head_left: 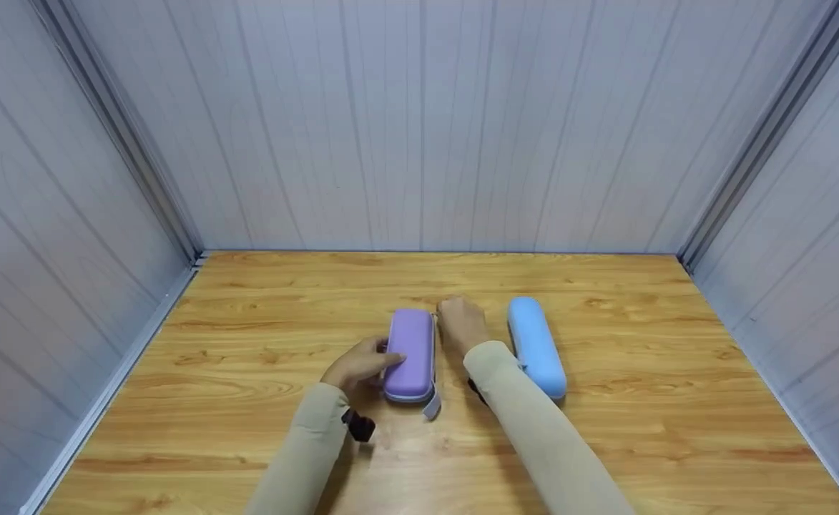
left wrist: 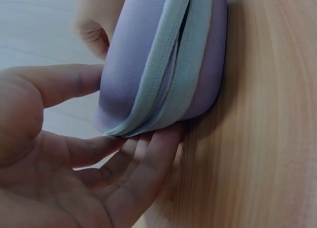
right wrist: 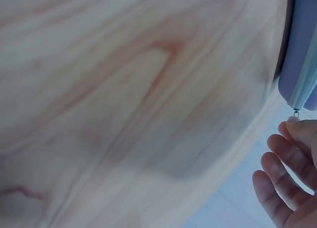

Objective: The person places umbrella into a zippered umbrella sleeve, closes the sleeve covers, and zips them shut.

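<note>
A purple zippered hard pencil case (head_left: 410, 350) lies lengthwise on the wooden table. My left hand (head_left: 360, 363) holds its left side, thumb on the lid and fingers along the lower edge. In the left wrist view, a pale zip band (left wrist: 163, 65) runs round the case with a narrow dark gap showing between its edges. At the far right corner, my right hand (head_left: 462, 322) pinches the small zipper pull (right wrist: 296, 114) between thumb and forefinger. A grey fabric tab (head_left: 432, 406) sticks out at the case's near right corner.
A light blue pencil case (head_left: 536, 343) of similar shape lies to the right, close beside the right forearm. Pale panel walls (head_left: 419, 143) enclose the table (head_left: 247, 443) at the back and both sides.
</note>
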`<control>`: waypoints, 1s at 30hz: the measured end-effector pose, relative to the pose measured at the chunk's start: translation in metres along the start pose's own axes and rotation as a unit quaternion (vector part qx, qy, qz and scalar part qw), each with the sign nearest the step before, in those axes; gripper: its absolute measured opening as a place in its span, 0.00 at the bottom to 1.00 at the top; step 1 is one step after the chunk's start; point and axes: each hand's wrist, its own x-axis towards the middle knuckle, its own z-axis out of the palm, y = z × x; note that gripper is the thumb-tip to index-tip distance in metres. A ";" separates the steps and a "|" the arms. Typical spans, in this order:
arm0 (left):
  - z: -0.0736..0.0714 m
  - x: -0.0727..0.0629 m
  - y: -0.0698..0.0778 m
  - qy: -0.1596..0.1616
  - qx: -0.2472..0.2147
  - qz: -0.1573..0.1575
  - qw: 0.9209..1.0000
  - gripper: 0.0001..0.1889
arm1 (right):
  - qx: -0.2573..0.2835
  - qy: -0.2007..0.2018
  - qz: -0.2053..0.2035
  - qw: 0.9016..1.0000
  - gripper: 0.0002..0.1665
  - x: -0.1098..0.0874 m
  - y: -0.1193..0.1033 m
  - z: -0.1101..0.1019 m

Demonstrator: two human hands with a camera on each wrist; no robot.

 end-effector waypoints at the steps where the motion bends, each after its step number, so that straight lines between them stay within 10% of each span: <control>1: 0.000 0.000 -0.001 -0.002 -0.002 0.002 1.000 0.33 | -0.010 0.002 -0.004 1.000 0.05 0.000 0.000 0.001; 23: 0.003 -0.007 -0.003 -0.033 -0.019 0.003 0.999 0.34 | 0.097 0.017 0.004 0.995 0.10 0.003 -0.003 0.006; 30: 0.003 -0.007 0.000 -0.031 0.001 0.001 1.000 0.35 | 0.338 -0.030 0.111 0.934 0.10 0.003 0.002 0.002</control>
